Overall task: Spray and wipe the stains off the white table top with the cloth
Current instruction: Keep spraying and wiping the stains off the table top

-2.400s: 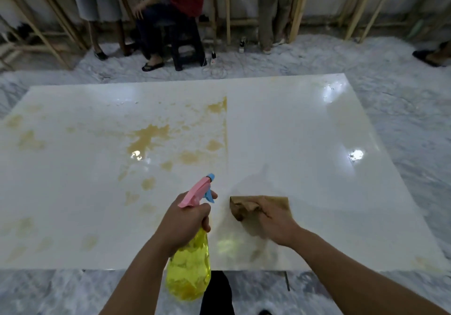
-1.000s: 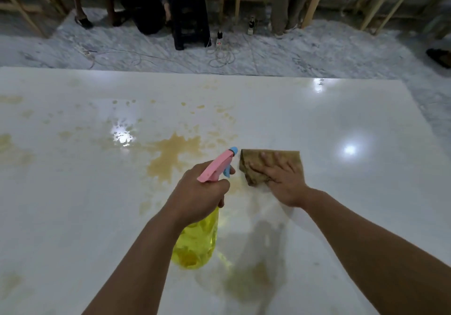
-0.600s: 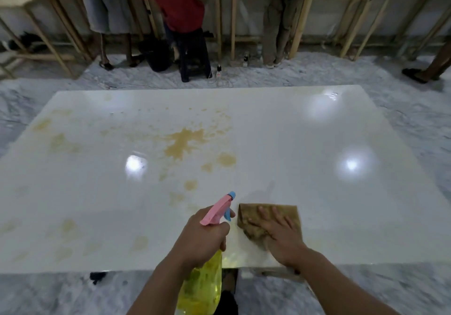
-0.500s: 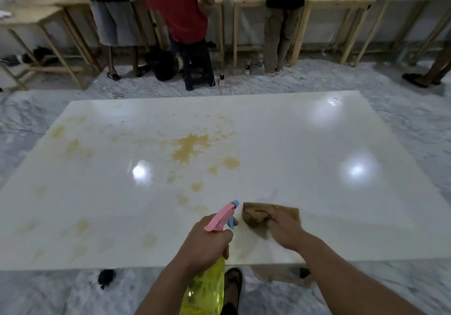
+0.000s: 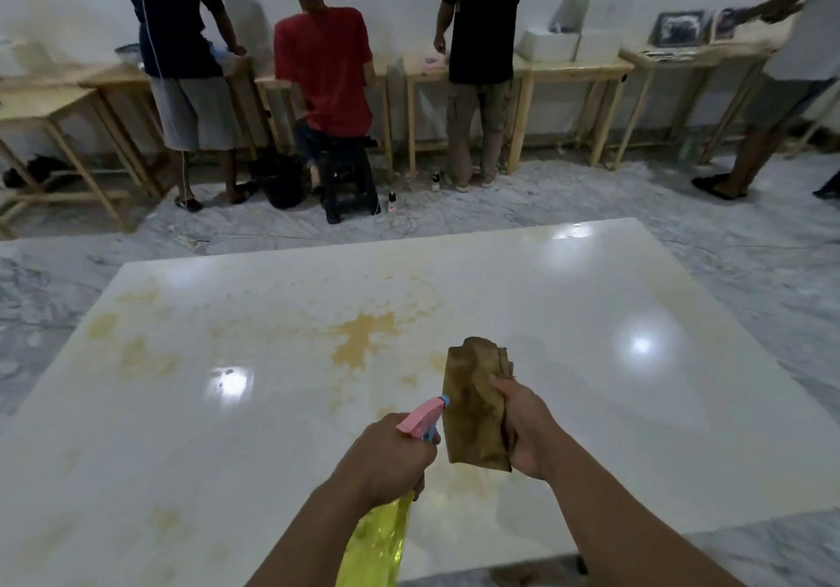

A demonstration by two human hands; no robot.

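The white table top fills the lower view. A large yellow-brown stain lies at its middle, and fainter stains spread over its left side. My left hand grips the neck of a yellow spray bottle with a pink and blue nozzle pointing toward the stain. My right hand holds a crumpled brown cloth lifted off the table, hanging just right of the nozzle.
Several people stand or sit with their backs to me at wooden benches along the far wall. A black stool, cables and small bottles lie on the marble floor beyond the table.
My right hand has stopped pressing the cloth flat and has picked it up off the table. The view has tilted upward, showing more of the room. The bottle stays gripped in my left hand.
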